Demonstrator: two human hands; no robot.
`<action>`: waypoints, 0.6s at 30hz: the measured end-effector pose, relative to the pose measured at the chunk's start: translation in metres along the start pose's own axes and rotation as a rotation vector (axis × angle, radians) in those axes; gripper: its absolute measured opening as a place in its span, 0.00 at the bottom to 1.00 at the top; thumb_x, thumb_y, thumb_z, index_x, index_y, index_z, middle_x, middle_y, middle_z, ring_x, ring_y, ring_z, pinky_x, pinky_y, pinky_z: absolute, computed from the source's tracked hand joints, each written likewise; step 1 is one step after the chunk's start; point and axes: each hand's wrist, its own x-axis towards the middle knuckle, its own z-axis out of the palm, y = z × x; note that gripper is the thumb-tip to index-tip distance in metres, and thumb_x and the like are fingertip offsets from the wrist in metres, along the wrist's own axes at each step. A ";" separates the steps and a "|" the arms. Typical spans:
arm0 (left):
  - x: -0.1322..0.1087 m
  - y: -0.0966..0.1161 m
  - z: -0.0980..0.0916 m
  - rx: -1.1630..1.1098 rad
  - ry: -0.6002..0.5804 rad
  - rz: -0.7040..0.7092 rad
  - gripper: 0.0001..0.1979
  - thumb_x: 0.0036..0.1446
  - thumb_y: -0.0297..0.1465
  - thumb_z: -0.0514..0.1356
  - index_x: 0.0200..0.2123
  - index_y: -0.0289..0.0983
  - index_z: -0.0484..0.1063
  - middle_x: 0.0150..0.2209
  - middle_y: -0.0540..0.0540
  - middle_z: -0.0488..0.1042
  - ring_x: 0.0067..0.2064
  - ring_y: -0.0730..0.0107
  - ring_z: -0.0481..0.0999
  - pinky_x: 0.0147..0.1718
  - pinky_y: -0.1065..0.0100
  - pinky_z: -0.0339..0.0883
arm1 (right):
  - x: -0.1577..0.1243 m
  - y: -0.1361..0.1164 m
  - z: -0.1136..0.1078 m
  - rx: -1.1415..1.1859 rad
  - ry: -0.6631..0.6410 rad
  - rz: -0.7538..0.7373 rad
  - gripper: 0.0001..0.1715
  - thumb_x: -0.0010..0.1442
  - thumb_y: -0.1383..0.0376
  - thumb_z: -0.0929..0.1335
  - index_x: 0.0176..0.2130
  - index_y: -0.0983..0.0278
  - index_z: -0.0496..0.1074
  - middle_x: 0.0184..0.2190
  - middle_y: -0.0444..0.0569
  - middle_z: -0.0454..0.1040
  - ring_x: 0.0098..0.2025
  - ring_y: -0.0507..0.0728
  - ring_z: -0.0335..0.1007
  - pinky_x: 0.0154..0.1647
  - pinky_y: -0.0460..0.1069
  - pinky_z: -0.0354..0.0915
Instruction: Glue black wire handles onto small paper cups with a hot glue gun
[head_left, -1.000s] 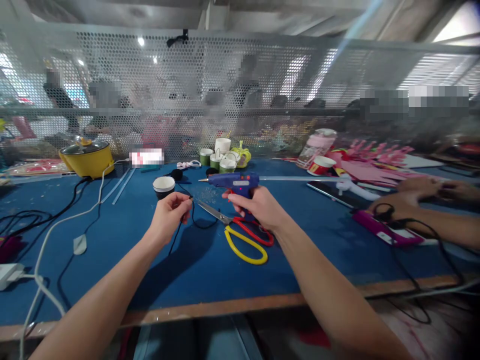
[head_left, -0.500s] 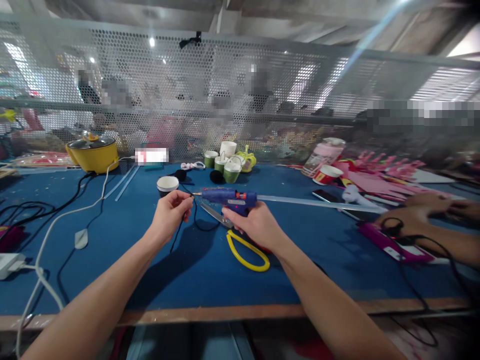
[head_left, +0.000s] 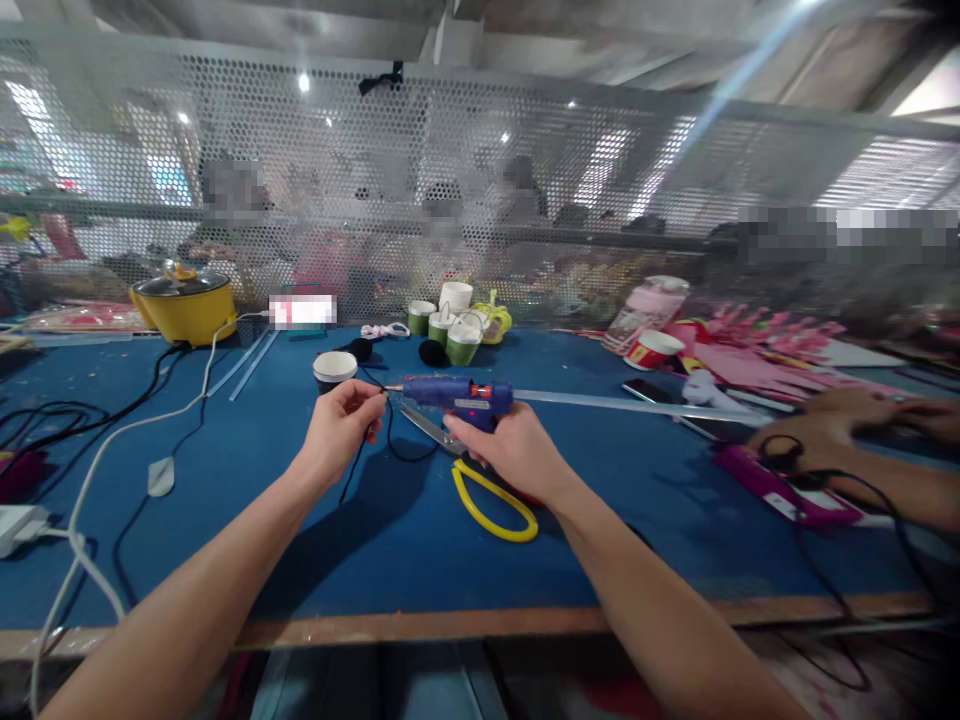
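Note:
My right hand grips a blue glue gun with a long clear glue stick trailing from its back; the nozzle points left. My left hand pinches a thin black cord right at the nozzle tip, above the blue table. Scissors with yellow and red handles lie just under my right hand. A black-and-white paper cup stands behind my left hand.
A yellow electric pot sits at the back left with white and black cables across the table. Green and white cups stand at the mesh screen. At the right, another person's hands rest near pink paper pieces and a pink device.
My right hand brought the glue gun down and left until its nozzle met the cord in my left hand, and it has held there for the last half second. My view shifted slightly.

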 end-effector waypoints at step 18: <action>0.000 0.000 -0.001 0.001 -0.007 0.000 0.06 0.43 0.29 0.61 0.23 0.34 0.65 0.15 0.54 0.64 0.18 0.81 0.62 0.15 0.77 0.55 | 0.002 0.002 -0.004 0.024 -0.008 0.021 0.16 0.51 0.59 0.65 0.19 0.66 0.67 0.13 0.43 0.65 0.16 0.50 0.61 0.20 0.45 0.60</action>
